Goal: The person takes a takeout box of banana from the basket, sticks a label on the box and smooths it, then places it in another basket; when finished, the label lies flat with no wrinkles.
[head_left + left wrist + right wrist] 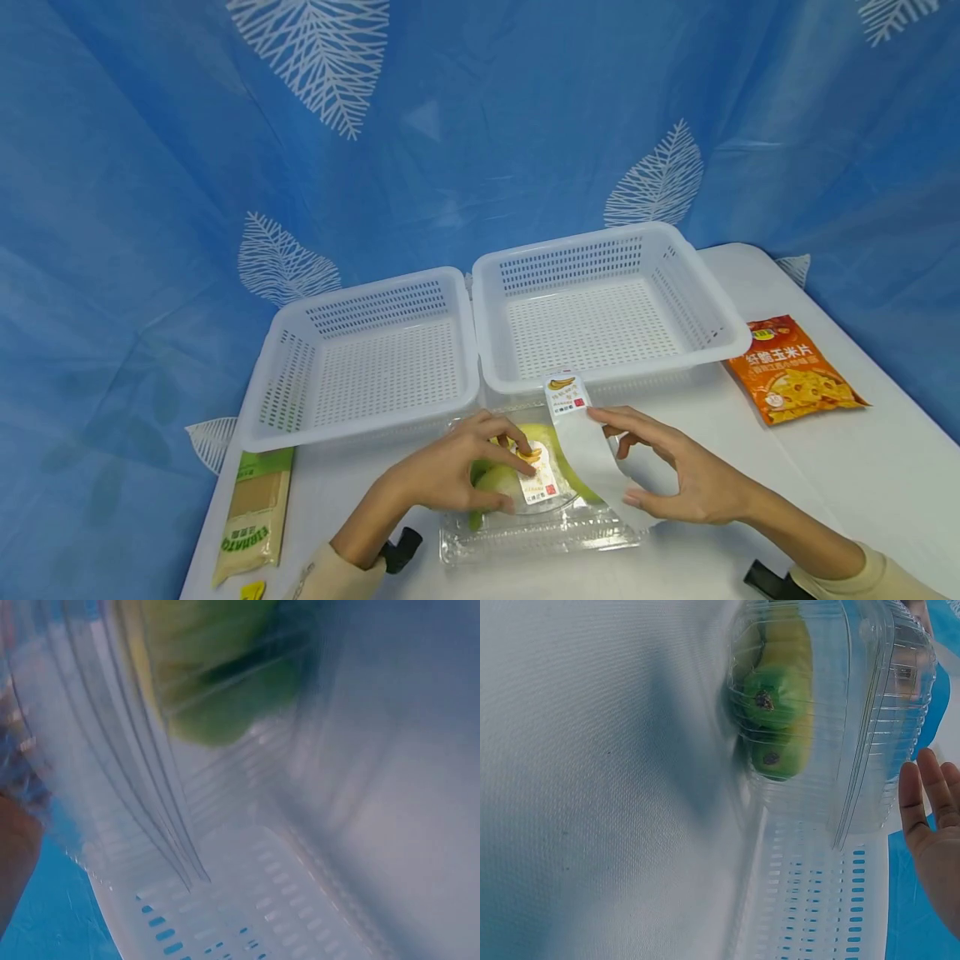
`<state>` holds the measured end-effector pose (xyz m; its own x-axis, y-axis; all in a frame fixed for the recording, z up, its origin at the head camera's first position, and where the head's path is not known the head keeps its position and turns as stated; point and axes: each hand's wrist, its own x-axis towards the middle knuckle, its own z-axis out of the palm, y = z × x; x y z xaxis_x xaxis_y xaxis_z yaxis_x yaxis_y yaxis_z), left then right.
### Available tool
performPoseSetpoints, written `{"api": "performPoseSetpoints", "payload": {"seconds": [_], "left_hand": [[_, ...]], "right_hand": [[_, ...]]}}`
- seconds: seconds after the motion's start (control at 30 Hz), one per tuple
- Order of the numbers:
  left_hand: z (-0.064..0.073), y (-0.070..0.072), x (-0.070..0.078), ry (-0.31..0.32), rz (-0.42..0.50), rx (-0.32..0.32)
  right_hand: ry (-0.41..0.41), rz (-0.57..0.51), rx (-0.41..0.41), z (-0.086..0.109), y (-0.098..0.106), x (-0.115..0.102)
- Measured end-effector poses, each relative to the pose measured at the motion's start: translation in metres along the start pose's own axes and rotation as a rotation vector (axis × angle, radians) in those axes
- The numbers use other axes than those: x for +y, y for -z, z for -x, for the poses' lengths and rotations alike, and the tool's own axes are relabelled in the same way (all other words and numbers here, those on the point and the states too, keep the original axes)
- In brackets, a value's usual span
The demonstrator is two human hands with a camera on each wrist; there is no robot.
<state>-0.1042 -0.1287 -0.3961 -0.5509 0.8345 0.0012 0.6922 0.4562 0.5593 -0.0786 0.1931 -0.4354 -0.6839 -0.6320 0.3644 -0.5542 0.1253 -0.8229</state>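
Note:
A clear plastic clamshell box (540, 542) holds green-yellow fruit (776, 697) and lies on the table in front of the baskets. On its lid is a white label (538, 487) with a banana picture. My left hand (457, 467) touches that label with bent fingers, its thumb beside it on the lid. My right hand (697, 479) holds a white label strip (588, 454) at its right edge; another banana label shows at the strip's top. The right wrist view shows this hand beside the box. The left wrist view is blurred and shows mainly the box.
Two white perforated baskets, left (258, 400) and right (600, 375), stand side by side behind the box. An orange snack bag (798, 371) lies at the right, partly behind the basket. A green-and-tan packet (255, 517) lies at the left, near a small yellow item (252, 591).

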Motion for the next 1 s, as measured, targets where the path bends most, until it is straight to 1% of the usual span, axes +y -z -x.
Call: {"api": "performPoseSetpoints", "payload": {"seconds": [0.03, 0.1, 0.17, 0.23, 0.3, 0.37, 0.43, 0.5, 0.57, 0.67, 0.73, 0.8, 0.83, 0.9, 1.0], "left_hand": [[0.000, -0.001, 0.000, -0.010, 0.012, -0.004], [0.001, -0.002, 0.000, -0.017, 0.008, -0.008], [0.002, -0.003, 0.000, 0.010, -0.009, -0.005], [0.002, -0.002, -0.001, 0.047, -0.007, -0.004], [0.002, -0.001, 0.000, 0.068, -0.008, -0.010], [0.002, 0.000, 0.001, 0.074, -0.001, -0.016], [0.002, 0.000, 0.001, 0.074, 0.009, -0.006], [0.001, 0.001, 0.002, 0.062, 0.045, 0.029], [0.001, 0.003, 0.003, 0.035, 0.106, 0.089], [-0.001, 0.007, 0.005, -0.034, 0.172, 0.196], [-0.004, 0.010, 0.005, -0.074, 0.186, 0.245], [-0.007, 0.012, 0.006, -0.099, 0.179, 0.264], [-0.008, 0.013, 0.007, -0.107, 0.175, 0.264], [-0.011, 0.015, 0.008, -0.106, 0.181, 0.252], [-0.013, 0.016, 0.010, -0.100, 0.189, 0.236]], "right_hand": [[0.000, 0.009, 0.000, 0.000, 0.000, 0.000], [0.002, 0.032, 0.003, 0.000, 0.000, 0.000], [0.005, 0.052, 0.009, 0.000, 0.001, -0.001], [0.003, 0.068, 0.014, 0.000, 0.001, -0.001], [0.004, 0.076, 0.012, 0.000, 0.001, -0.002], [0.002, 0.077, 0.002, 0.001, 0.001, -0.002], [-0.019, 0.060, -0.025, 0.002, 0.001, -0.003], [-0.027, 0.019, -0.053, 0.002, 0.001, -0.003], [-0.035, -0.052, -0.080, 0.002, 0.002, -0.004], [0.019, -0.164, -0.102, 0.001, 0.001, -0.003], [0.045, -0.221, -0.109, 0.000, 0.001, -0.004], [0.081, -0.242, -0.104, -0.001, 0.001, -0.004], [0.076, -0.245, -0.095, -0.002, 0.001, -0.005], [0.056, -0.239, -0.064, -0.002, 0.000, -0.005], [-0.006, -0.229, -0.011, -0.002, -0.002, -0.005]]}}
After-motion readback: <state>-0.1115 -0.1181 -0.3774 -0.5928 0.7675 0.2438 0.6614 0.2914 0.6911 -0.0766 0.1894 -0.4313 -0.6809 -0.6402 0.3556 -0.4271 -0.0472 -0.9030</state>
